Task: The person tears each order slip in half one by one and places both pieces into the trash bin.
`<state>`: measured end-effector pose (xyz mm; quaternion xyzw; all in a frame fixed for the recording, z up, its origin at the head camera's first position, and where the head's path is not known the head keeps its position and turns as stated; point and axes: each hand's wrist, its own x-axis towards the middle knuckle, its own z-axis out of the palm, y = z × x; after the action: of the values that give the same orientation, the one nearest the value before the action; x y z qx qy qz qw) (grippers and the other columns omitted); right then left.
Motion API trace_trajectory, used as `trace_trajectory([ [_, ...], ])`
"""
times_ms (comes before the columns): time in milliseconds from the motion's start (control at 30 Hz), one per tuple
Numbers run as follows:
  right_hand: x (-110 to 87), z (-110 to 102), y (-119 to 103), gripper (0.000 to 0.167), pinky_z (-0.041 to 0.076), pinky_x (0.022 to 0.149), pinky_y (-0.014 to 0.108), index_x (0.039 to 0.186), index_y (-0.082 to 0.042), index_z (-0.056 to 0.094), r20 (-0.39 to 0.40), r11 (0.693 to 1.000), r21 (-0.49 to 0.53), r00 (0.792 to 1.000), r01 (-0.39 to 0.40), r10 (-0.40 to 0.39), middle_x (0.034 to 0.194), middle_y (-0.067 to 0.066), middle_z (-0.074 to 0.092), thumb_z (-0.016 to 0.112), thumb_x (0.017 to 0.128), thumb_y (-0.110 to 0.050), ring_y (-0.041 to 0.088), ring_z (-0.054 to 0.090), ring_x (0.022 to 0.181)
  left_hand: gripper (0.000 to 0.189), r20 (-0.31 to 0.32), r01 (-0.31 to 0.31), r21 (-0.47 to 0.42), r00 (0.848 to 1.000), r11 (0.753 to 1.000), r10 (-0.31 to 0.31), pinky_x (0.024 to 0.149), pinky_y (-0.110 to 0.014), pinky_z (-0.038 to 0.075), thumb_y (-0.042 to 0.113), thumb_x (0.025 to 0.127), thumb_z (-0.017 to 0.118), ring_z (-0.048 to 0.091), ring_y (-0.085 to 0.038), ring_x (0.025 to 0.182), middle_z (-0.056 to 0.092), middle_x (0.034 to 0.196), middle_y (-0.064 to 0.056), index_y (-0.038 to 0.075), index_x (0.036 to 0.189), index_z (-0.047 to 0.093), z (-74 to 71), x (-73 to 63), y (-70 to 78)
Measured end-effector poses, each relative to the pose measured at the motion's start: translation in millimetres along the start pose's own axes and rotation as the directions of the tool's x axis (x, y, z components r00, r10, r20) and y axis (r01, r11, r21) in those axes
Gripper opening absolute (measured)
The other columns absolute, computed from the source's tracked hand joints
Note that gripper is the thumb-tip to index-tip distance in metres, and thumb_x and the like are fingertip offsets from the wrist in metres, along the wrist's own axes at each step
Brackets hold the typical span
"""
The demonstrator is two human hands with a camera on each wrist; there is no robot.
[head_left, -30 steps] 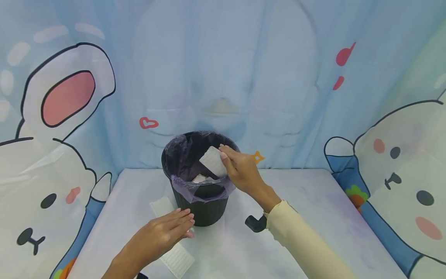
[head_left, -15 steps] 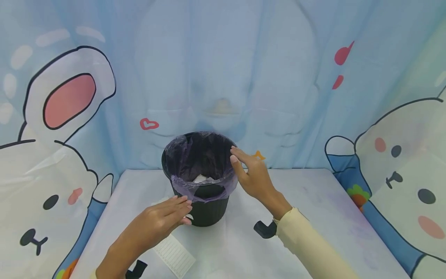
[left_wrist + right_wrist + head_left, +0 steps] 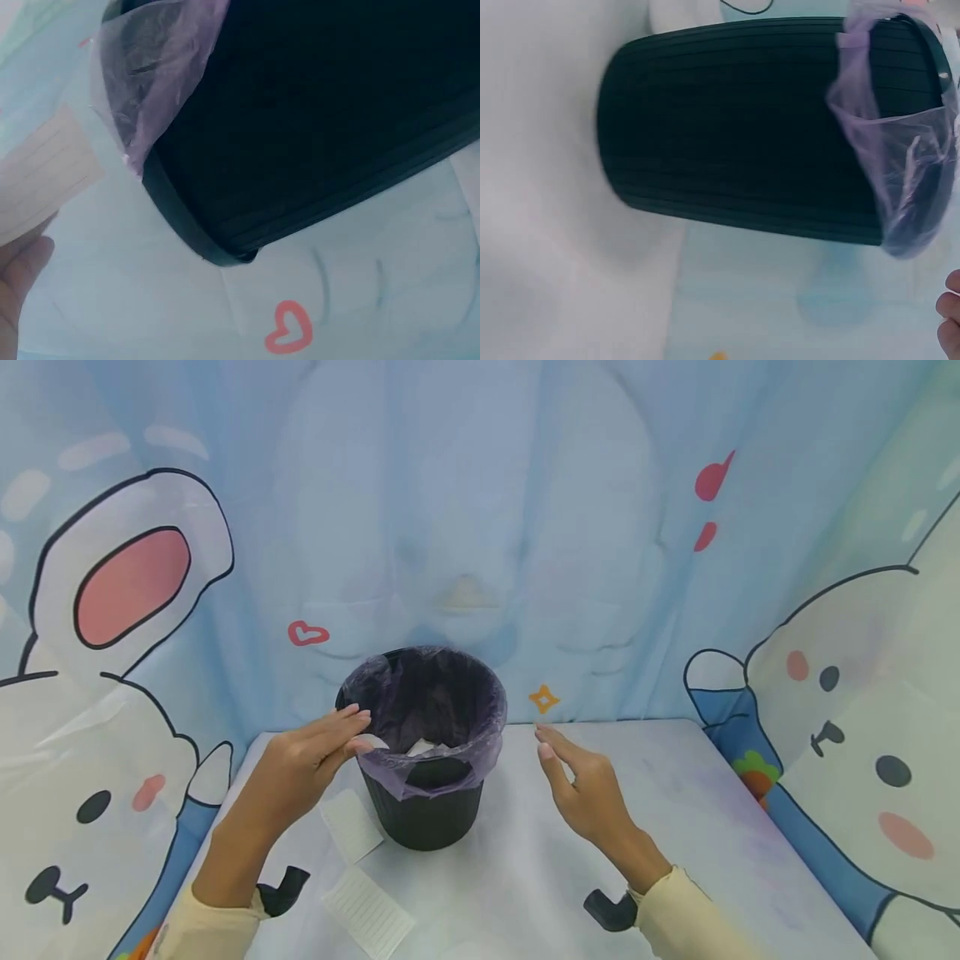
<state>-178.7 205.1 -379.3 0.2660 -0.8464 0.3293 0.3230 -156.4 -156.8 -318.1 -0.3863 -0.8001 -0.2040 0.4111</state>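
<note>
My left hand (image 3: pixel 296 768) is at the left rim of a black trash bin (image 3: pixel 427 814) and pinches a lined paper slip (image 3: pixel 49 176). Only the slip's pale edge shows past the fingertips in the head view. A thin purple bag (image 3: pixel 453 768) lines the bin and folds over its rim. Inside, bits of white paper (image 3: pixel 422 747) are visible low down. My right hand (image 3: pixel 592 789) hovers to the right of the bin, fingers extended, holding nothing. Two lined paper slips lie on the table at the bin's left: one slip (image 3: pixel 352 827) near its base, another slip (image 3: pixel 371 914) closer to me.
The white-covered table (image 3: pixel 540 893) stands against a light blue printed curtain (image 3: pixel 465 510) with cartoon bunnies on both sides. A black curved piece (image 3: pixel 283 891) sits at my left wrist, and a similar black piece (image 3: pixel 611 910) at my right.
The right hand let a paper slip go into the bin, then drew back right and toward me. My left hand rose from the table to the bin's rim with another slip.
</note>
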Motion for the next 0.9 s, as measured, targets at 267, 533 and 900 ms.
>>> trace_trajectory([
  [267, -32.8, -1, 8, 0.032, 0.054, 0.097, 0.047, 0.126, 0.006, 0.066, 0.045, 0.994, -0.048, 0.994, -0.095, 0.098, 0.13, 0.019, 0.066, 0.058, 0.102, -0.012, 0.032, 0.064, 0.121, 0.045, 0.068, 0.229, -0.055, 0.972, 0.972, -0.225, 0.087, -0.049, 0.057, 0.004, 0.078, 0.079, 0.071, -0.036, 0.106, 0.073, 0.113, -0.019, -0.003, 0.122, 0.07, 17.9, 10.5, -8.4],
  [533, -50.9, 0, 10, 0.033, 0.054, 0.097, 0.048, 0.126, 0.007, 0.066, 0.074, 0.984, -0.075, 0.983, -0.163, 0.169, 0.13, 0.02, 0.066, 0.058, 0.102, -0.015, 0.033, 0.064, 0.121, 0.039, 0.105, 0.367, -0.08, 0.928, 0.927, -0.359, 0.088, -0.051, 0.057, 0.008, 0.085, 0.076, 0.07, -0.039, 0.107, 0.071, 0.119, -0.021, -0.001, 0.123, 0.07, 26.0, 13.4, -7.1],
  [900, -60.9, -4, 9, 0.033, 0.054, 0.096, 0.048, 0.124, 0.007, 0.067, 0.064, 0.973, -0.112, 0.975, -0.204, 0.212, 0.129, 0.02, 0.066, 0.058, 0.103, -0.017, 0.034, 0.065, 0.119, 0.037, -0.01, 0.343, -0.072, 0.939, 0.937, -0.345, 0.087, -0.049, 0.056, 0.003, 0.084, 0.076, 0.07, -0.037, 0.106, 0.071, 0.118, -0.02, -0.002, 0.121, 0.071, 29.1, 17.4, -9.5],
])
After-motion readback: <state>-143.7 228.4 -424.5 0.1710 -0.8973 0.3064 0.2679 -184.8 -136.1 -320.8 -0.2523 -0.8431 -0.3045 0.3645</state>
